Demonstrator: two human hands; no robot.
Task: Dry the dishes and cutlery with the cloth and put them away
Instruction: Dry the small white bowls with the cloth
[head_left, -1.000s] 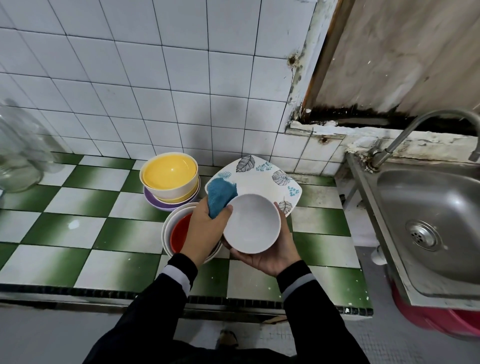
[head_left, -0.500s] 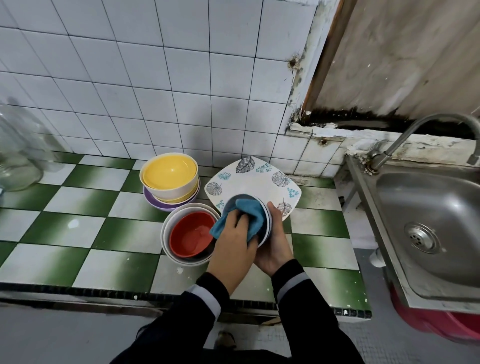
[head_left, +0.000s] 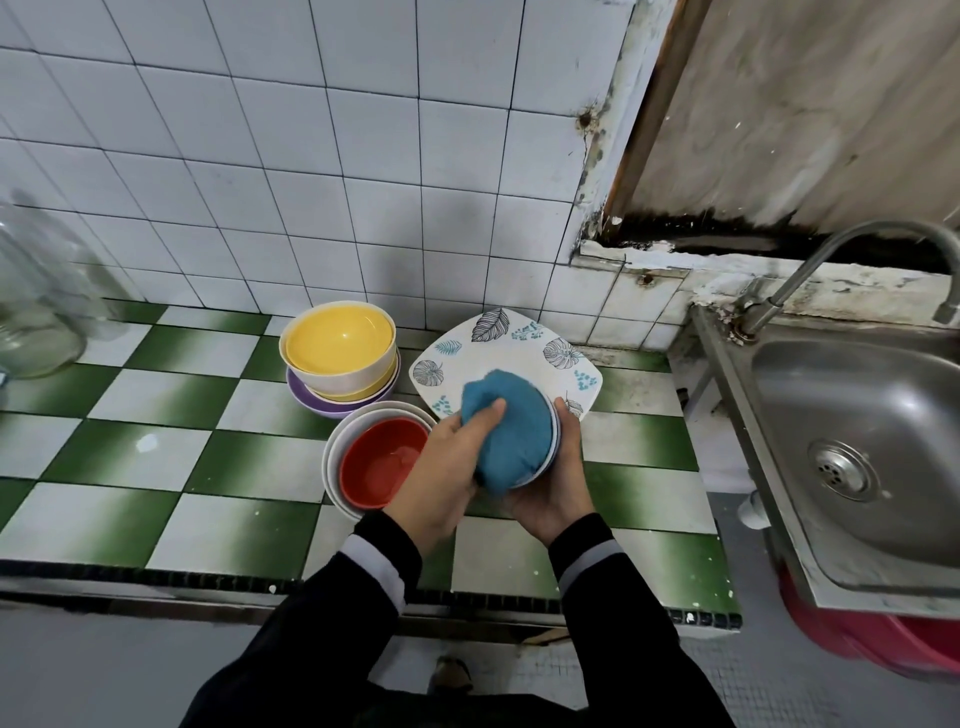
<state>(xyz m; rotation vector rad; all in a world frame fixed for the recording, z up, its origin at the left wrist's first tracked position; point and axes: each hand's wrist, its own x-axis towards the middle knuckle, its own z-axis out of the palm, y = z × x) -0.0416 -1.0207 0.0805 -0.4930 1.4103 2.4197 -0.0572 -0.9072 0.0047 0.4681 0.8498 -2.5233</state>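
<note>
My right hand holds a small white bowl tilted on its side above the counter, fingers curled round its back. My left hand grips the blue cloth, which fills the bowl's inside; only the bowl's rim shows. Behind them lies a square leaf-patterned plate. To the left a red bowl sits nested in white bowls. Further back a yellow bowl tops a stack on a purple dish.
The green and white checkered counter ends at a dark front edge. A steel sink with a tap is at the right, a red tub beneath it. A glass jar stands at the far left.
The bowl's bare inside faced me one second ago, the cloth at its left edge. My left hand has since brought the cloth into the bowl, covering its inside.
</note>
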